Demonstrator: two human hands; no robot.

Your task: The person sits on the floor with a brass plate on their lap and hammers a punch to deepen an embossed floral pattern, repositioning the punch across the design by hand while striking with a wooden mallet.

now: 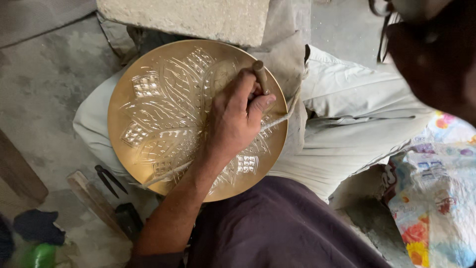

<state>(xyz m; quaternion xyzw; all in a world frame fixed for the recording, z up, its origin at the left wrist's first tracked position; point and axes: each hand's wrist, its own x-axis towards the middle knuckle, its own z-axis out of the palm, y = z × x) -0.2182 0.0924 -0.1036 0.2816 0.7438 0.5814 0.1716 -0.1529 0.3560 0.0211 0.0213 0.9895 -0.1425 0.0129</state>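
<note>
Down on the concrete floor, the person sits with pale trousers spread wide and a dark shirt filling the lower middle of the view; across the lap lies a big round brass plate, tilted a little, its face cut with a leaf-and-lattice flower pattern; a grey stone block sits just beyond its far rim, with grey cloth bunched between block and plate; a thin cord runs across the plate's face, passing under the hand and off the right edge. To the right, a printed plastic sack with bright flowers lies beside the knee. To the left of the plate, on the floor, rest a wooden-handled hammer and a small dark pair of dividers; a green object shows in the bottom corner. One hand, the left by the way the arm comes in, is closed tight about a short engraving tool, its point hidden against the plate's centre; the other hand is out of sight.
</note>
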